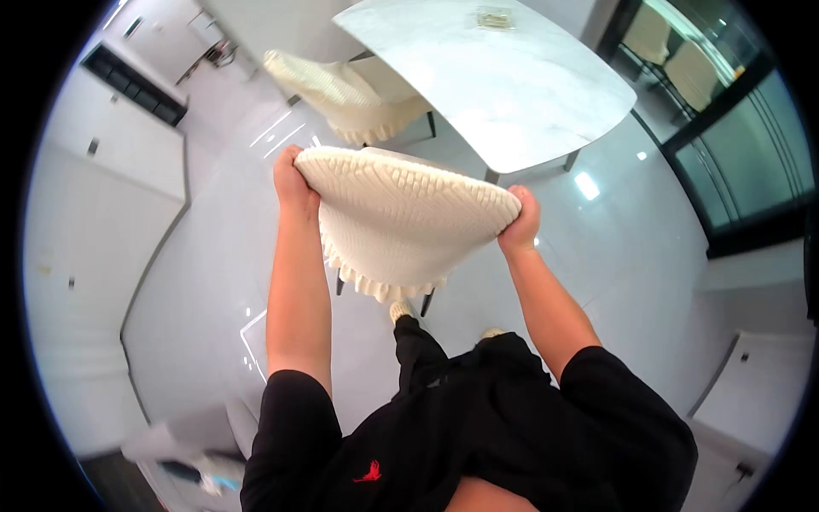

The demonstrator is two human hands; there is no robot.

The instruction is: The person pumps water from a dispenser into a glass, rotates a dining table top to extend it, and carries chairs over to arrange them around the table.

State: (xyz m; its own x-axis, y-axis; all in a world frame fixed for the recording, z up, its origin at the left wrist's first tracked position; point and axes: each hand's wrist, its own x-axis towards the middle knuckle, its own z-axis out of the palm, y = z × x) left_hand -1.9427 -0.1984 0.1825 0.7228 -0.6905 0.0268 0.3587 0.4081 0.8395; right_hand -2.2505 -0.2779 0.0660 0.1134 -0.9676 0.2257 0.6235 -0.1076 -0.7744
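Observation:
Both of my hands grip the top corners of a chair back dressed in a cream, quilted cover with a ruffled hem. My left hand is closed round the left corner of the covered chair, and my right hand is closed round its right corner. Dark chair legs show below the ruffle, near my feet. The seat is mostly hidden behind the back.
Beyond the chair stands a white marble-patterned table with a small clear box on it. Another cream-covered chair is at its left side. White cabinets line the left; glass doors stand at the right.

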